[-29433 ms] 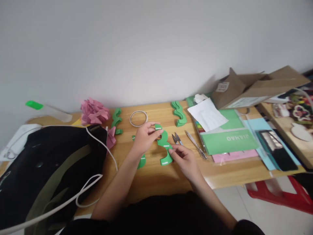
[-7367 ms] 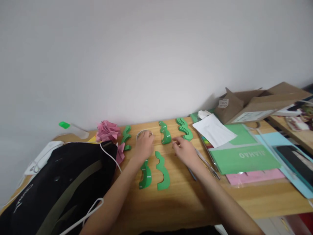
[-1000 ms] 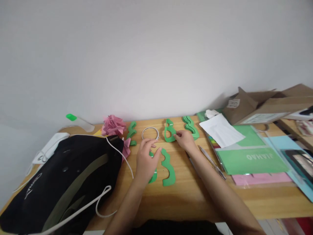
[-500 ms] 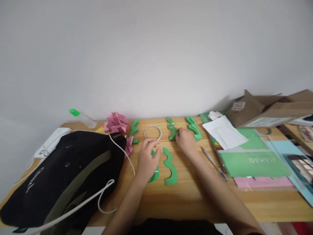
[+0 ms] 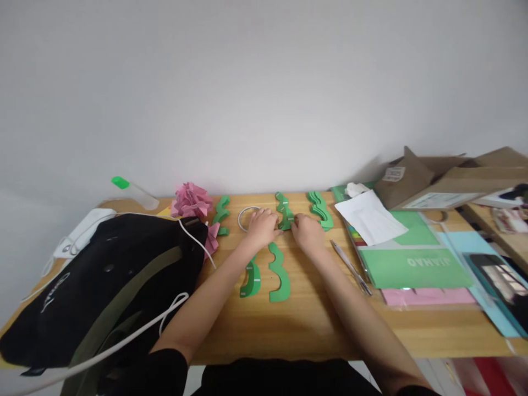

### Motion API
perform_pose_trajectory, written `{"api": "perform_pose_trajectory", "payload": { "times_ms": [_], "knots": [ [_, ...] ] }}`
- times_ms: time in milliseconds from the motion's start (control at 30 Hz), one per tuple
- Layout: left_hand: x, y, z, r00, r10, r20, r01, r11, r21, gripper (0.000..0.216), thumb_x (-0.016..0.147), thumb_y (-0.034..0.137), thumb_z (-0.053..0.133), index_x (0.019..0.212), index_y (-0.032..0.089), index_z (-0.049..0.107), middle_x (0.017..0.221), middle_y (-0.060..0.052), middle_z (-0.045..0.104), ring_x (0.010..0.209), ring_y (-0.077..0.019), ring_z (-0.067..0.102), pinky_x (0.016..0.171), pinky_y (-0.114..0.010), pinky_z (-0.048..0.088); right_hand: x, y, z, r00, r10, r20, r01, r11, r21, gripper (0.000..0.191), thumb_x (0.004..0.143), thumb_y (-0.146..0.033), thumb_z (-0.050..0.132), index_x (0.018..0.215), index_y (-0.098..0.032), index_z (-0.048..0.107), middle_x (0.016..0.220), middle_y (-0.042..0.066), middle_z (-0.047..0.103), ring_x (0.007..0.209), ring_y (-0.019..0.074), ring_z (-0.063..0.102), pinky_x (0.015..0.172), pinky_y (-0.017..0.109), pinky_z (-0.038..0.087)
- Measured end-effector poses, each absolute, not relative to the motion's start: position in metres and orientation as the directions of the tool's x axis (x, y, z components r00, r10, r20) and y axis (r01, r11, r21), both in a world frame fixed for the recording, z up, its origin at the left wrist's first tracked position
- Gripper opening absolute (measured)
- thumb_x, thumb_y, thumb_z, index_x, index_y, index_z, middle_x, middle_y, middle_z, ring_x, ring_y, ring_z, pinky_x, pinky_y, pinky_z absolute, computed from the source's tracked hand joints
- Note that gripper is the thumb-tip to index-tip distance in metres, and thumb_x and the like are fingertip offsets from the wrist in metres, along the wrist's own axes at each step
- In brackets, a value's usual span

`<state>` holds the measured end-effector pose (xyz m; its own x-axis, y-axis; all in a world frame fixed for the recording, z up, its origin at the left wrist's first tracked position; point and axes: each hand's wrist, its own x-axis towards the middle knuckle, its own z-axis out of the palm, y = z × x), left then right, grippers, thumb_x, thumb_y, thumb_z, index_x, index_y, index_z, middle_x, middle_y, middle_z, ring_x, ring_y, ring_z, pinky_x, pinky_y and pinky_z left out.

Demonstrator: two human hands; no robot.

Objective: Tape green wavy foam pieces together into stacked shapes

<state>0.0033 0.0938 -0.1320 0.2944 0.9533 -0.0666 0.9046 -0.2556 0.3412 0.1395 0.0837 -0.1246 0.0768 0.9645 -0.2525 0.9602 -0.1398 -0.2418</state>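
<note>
A green wavy paper cutout [image 5: 284, 208] with small pale strips on it lies at the back middle of the table. My right hand [image 5: 308, 234] is closed, its fingertips at the cutout's lower right edge. From the other side my left hand [image 5: 263, 226] reaches over part of a white ring [image 5: 242, 219], fingers extended beside the cutout and thumb apart. Nearer to me lie a plain green wavy cutout [image 5: 280, 278] and one with pale strips [image 5: 256, 279]. A layered stack of green cutouts [image 5: 319, 209] sits behind my right hand; another green piece [image 5: 221, 212] lies farther left.
A black bag [image 5: 124, 286] with a white cable covers the left side, near pink paper flowers [image 5: 192, 201] and a glue bottle [image 5: 142, 195]. To the right are a pen [image 5: 350, 267], green paper packs [image 5: 412, 269], a white sheet [image 5: 371, 217] and an open cardboard box [image 5: 445, 181].
My left hand has moved forward and right, from above the near cutouts to the back cutout. My right hand stays at that cutout's edge. The whole view has shifted slightly.
</note>
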Motion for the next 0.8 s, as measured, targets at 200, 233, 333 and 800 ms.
{"api": "perform_pose_trajectory", "payload": {
  "times_ms": [200, 233, 333, 800],
  "knots": [
    [0.002, 0.100, -0.130, 0.339, 0.930, -0.142, 0.919, -0.296, 0.260, 0.011, 0.082, 0.025, 0.070, 0.090, 0.019, 0.070, 0.105, -0.009, 0.068, 0.109, -0.0279, 0.058, 0.093, -0.038, 0.043, 0.137, 0.082, -0.121, 0.077, 0.957, -0.279, 0.954, -0.153, -0.259, 0.027, 0.095, -0.020, 0.045, 0.112, -0.011, 0.065, 0.113, 0.018, 0.071, 0.103, 0.0262, 0.068, 0.079, 0.031, 0.048],
    [0.002, 0.101, -0.129, 0.343, 0.928, -0.147, 0.920, -0.301, 0.250, 0.011, 0.082, 0.026, 0.070, 0.091, 0.019, 0.070, 0.105, -0.009, 0.068, 0.109, -0.0278, 0.058, 0.093, -0.038, 0.043, 0.137, 0.081, -0.121, 0.078, 0.957, -0.281, 0.953, -0.155, -0.261, 0.027, 0.095, -0.020, 0.045, 0.112, -0.011, 0.064, 0.113, 0.018, 0.070, 0.103, 0.0264, 0.068, 0.079, 0.032, 0.048],
    [0.002, 0.102, -0.130, 0.349, 0.925, -0.150, 0.923, -0.312, 0.226, 0.012, 0.082, 0.026, 0.070, 0.092, 0.020, 0.070, 0.106, -0.009, 0.069, 0.109, -0.0275, 0.059, 0.093, -0.038, 0.043, 0.137, 0.082, -0.123, 0.080, 0.959, -0.272, 0.950, -0.156, -0.270, 0.027, 0.095, -0.019, 0.045, 0.112, -0.010, 0.064, 0.114, 0.019, 0.070, 0.101, 0.0269, 0.069, 0.078, 0.032, 0.048],
    [-0.012, 0.080, -0.121, 0.350, 0.936, 0.020, 0.907, -0.344, 0.241, 0.023, 0.077, 0.027, 0.076, 0.097, 0.017, 0.069, 0.105, -0.011, 0.067, 0.108, -0.0302, 0.059, 0.095, -0.044, 0.046, 0.168, 0.042, -0.123, -0.028, 0.994, -0.109, 0.924, -0.016, -0.382, 0.025, 0.091, -0.018, 0.052, 0.112, -0.012, 0.064, 0.106, 0.014, 0.070, 0.097, 0.0239, 0.068, 0.080, 0.031, 0.049]
  ]
}}
